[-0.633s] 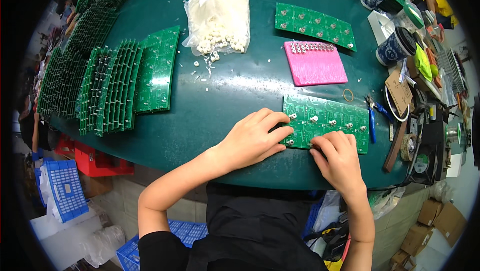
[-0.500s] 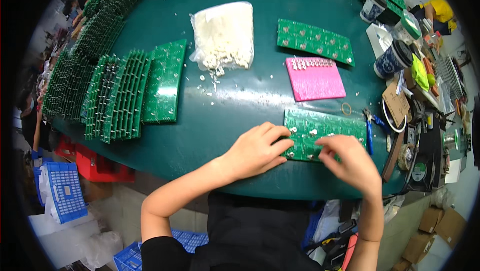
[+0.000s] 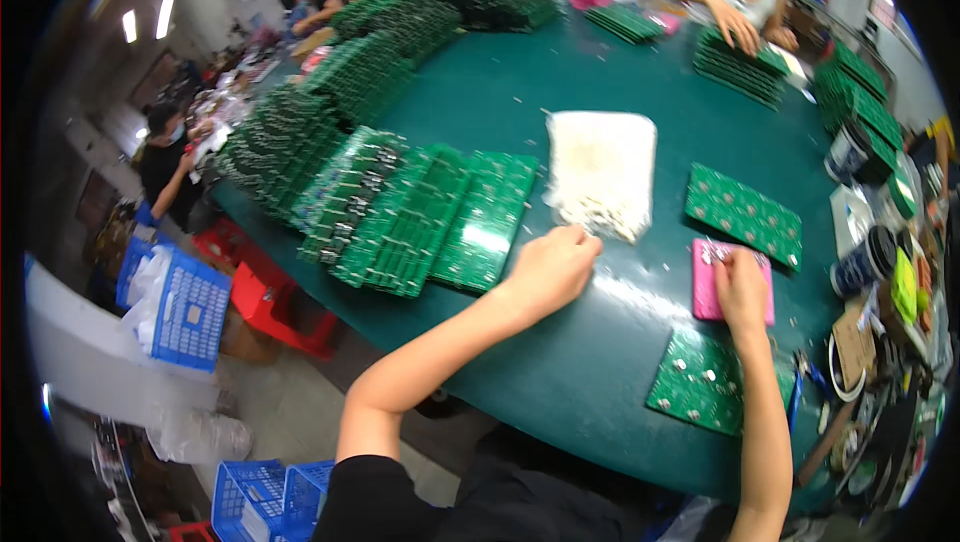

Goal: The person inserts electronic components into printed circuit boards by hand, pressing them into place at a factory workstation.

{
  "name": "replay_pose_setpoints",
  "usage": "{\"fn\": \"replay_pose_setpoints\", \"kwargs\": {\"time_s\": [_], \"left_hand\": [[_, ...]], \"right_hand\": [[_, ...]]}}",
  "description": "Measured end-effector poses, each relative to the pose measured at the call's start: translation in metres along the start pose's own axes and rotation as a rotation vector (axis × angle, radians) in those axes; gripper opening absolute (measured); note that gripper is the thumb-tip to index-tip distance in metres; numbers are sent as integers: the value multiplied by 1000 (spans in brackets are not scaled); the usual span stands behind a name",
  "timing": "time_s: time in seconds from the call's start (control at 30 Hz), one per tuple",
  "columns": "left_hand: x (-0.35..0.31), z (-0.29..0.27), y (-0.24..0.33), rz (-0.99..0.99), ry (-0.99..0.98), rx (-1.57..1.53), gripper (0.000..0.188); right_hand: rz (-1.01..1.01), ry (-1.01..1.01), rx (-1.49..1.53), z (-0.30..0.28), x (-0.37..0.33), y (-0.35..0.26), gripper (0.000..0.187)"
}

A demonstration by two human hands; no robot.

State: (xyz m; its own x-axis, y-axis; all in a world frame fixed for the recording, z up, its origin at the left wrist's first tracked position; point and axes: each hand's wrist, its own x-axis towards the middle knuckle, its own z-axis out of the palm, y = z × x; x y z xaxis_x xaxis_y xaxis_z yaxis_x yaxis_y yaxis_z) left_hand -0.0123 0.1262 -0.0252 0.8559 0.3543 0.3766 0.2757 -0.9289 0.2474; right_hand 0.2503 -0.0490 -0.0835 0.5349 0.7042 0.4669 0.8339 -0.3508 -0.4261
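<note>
My left hand (image 3: pixel 553 268) is at the mouth of a clear plastic bag (image 3: pixel 603 157) full of small white parts. Its fingertips are pinched together beside the loose parts, and whatever they hold is too small to make out. Over a pink foam block (image 3: pixel 707 292) my right hand (image 3: pixel 741 290) bends its fingers down onto a row of small metal parts (image 3: pixel 714 251). Those fingers are closed too, their tips partly hidden. A green circuit board (image 3: pixel 690 387) with several small round parts lies nearest me, partly covered by my right forearm. Another green board (image 3: pixel 742 212) rests beyond the foam.
Stacked and upright circuit boards (image 3: pixel 290 147) line the table's left side. Cups (image 3: pixel 865 260), pliers (image 3: pixel 797 387) and tape clutter the right edge. Across the table a co-worker's hand (image 3: pixel 735 27) rests on a board stack (image 3: pixel 738 72). Blue crates (image 3: pixel 190 312) and a red stool (image 3: pixel 275 307) stand at left.
Both hands have left the near circuit board. The left went to the bag of white parts, the right to the metal parts on the foam. The view has tilted up and turned left.
</note>
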Motion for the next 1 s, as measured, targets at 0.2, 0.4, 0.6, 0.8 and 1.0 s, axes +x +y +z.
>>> {"fn": "replay_pose_setpoints", "kwargs": {"time_s": [0.2,0.4,0.6,0.8,1.0], "left_hand": [[22,47,-15,-54,-7,143,17],[22,53,1,-31,104,-33,11],[-3,1,74,-284,-500,-1612,16],[-13,-2,129,-542,-786,-1843,22],[-20,9,147,-462,-829,-1849,22]], "right_hand": [[114,-61,258,-19,-11,21,13],[359,-177,766,-88,-46,-15,7],[474,-91,957,-132,-100,-107,17],[87,108,666,-138,-134,-115,18],[69,113,585,-147,-147,-105,19]]}}
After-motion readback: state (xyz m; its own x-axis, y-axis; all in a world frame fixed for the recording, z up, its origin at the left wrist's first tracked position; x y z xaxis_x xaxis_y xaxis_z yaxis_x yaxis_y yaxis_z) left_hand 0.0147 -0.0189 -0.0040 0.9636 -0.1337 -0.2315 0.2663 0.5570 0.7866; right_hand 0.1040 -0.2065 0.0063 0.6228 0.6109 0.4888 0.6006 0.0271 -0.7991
